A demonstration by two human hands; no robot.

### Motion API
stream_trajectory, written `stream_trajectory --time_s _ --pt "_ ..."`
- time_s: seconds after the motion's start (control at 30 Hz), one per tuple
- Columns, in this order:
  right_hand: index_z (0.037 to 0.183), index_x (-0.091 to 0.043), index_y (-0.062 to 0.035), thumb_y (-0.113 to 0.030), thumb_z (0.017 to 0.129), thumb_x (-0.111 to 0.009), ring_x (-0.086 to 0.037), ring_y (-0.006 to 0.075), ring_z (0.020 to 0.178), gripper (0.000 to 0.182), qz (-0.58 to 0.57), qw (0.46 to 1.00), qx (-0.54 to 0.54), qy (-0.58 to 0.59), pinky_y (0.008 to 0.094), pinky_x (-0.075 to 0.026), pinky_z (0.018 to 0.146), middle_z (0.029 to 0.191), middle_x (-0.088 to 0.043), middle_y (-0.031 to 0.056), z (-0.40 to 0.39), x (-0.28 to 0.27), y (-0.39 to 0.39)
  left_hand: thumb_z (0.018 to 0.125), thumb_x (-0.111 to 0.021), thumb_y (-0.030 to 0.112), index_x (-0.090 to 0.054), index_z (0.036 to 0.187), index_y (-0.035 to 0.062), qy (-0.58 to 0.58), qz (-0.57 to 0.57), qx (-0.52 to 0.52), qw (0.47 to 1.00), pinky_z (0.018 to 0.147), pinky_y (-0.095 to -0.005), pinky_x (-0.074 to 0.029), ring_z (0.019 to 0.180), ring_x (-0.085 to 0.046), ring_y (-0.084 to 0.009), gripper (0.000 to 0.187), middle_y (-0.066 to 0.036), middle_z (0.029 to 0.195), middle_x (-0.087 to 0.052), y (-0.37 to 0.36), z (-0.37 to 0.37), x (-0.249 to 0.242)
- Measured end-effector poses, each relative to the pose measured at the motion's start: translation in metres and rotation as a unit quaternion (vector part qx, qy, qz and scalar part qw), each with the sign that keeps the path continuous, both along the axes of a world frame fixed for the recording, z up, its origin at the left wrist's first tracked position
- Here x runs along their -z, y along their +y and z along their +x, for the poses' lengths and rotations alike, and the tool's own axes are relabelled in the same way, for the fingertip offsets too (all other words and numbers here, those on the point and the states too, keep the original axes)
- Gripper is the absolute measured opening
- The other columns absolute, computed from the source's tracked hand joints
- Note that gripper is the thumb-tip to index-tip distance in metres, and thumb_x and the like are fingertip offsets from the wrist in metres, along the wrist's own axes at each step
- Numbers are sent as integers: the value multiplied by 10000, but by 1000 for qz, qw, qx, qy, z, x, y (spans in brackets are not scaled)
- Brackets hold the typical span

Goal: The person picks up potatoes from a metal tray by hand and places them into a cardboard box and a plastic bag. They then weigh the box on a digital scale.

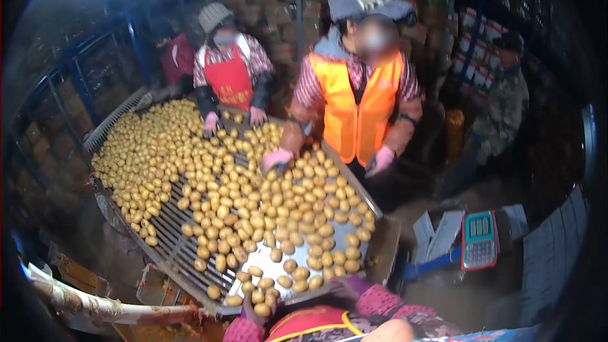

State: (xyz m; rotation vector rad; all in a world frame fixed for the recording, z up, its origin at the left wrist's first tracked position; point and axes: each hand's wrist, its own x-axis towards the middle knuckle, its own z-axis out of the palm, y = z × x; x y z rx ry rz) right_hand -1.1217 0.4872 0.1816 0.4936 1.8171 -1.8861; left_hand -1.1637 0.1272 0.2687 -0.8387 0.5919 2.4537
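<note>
Many potatoes point(218, 183) cover a slatted metal sorting table point(166, 231), with a smooth bright plate point(269, 265) at its near end. At the bottom edge, my left hand point(252, 312), in a dark purple glove, is beside a few potatoes at the table's rim; its fingers are too hidden to read. My right hand point(347, 287), in a similar glove, lies at the near rim next to potatoes, fingers stretched out and nothing seen in it. Patterned pink sleeves and a red apron point(310, 322) show below.
Across the table, a person in an orange vest point(356, 104) reaches onto the potatoes; another in a red apron point(231, 79) works further left. A scale point(479, 240) stands right. A white pole point(120, 310) crosses lower left. Another person point(506, 104) stands behind at right.
</note>
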Motion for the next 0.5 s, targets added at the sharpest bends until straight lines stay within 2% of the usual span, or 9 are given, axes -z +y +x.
stream_trajectory --time_s 0.03,0.13,0.2,0.23,0.27,0.33,0.4,0.47,0.5 --pt "1274 -681 5 -273 1101 -552 -751 254 875 351 20 1000 19 -11 415 -623 762 1044 -748 183 20 7 19 1057 -449 577 -515 1382 43 -9 38 20 999 875 -510 -570 1053 -630 -379 628 -209 1143 -618 -1 -2 14" --pt "1257 -691 4 -250 1098 -561 -763 254 840 327 73 994 86 -6 414 -637 728 1012 -759 189 47 3 77 1008 -347 709 -578 1296 37 47 -33 66 996 806 -439 -526 956 -610 -338 767 -201 1059 -625 -5 -16 81" --pt "1184 -727 15 -161 1082 -552 -739 230 690 269 76 987 121 80 351 -618 616 892 -756 157 37 11 103 1009 -331 709 -596 1199 58 122 104 106 981 685 -394 -488 808 -592 -294 728 -131 932 -601 -13 -20 101" --pt "1136 -743 25 -157 1075 -548 -731 217 676 273 15 983 184 -6 324 -592 571 862 -753 154 21 11 106 990 -441 563 -591 1219 46 186 53 78 978 742 -381 -516 873 -621 -277 585 -121 1002 -631 -8 -17 83" --pt "1135 -743 35 -171 1070 -554 -709 203 627 287 145 980 126 42 321 -566 529 819 -741 136 9 -1 93 971 -551 416 -586 1240 34 243 -60 30 968 799 -368 -544 939 -651 -260 469 -111 1073 -661 2 -11 47" --pt "1144 -741 37 -210 1074 -566 -665 181 548 311 116 988 94 43 303 -514 483 796 -735 122 -11 -11 60 932 -772 123 -576 1281 10 297 -329 -49 895 913 -342 -599 1071 -710 -225 416 -91 1213 -721 21 -2 -18" --pt "1132 -740 30 -197 1070 -583 -664 171 553 283 88 996 5 18 290 -494 481 809 -735 121 -40 -36 10 926 -752 71 -566 1319 23 278 -355 -11 892 947 -354 -591 1099 -705 -210 437 -77 1235 -712 16 4 -47" --pt "1126 -738 21 -169 1061 -602 -687 159 609 242 33 995 -85 -29 276 -487 499 839 -737 124 -63 -24 -32 1004 -611 246 -553 1376 66 56 14 -95 994 956 -366 -572 1122 -683 -192 417 -79 1276 -681 7 10 -75" --pt "1139 -734 27 -151 1054 -610 -700 167 661 232 25 993 -113 13 284 -506 539 868 -740 130 -68 -23 -57 1027 -513 324 -546 1414 105 74 32 -98 992 954 -396 -567 1164 -669 -191 445 -82 1300 -665 3 17 -53"
